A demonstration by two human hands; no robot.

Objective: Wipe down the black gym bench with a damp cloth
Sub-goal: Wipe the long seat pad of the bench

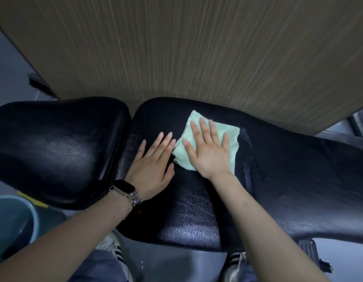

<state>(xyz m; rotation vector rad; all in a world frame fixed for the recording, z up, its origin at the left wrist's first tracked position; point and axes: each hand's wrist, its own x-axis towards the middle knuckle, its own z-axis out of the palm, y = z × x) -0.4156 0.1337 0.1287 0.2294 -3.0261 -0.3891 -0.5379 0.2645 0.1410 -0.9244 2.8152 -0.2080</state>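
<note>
On the glossy, creased black bench [196, 210], right hand [207, 151] presses flat, grip wide, on folded mint cloth [229, 131]

Dim, glossy glare, warped edges

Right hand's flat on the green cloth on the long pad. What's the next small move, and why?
Probably slide the right hand and the cloth rightward along the long pad. The cloth lies flat under the palm near the pad's left end, a scuffed, torn-looking patch sits just right of it, and most of the pad stretches beyond. The left hand rests flat beside the cloth, seemingly bracing.
</note>
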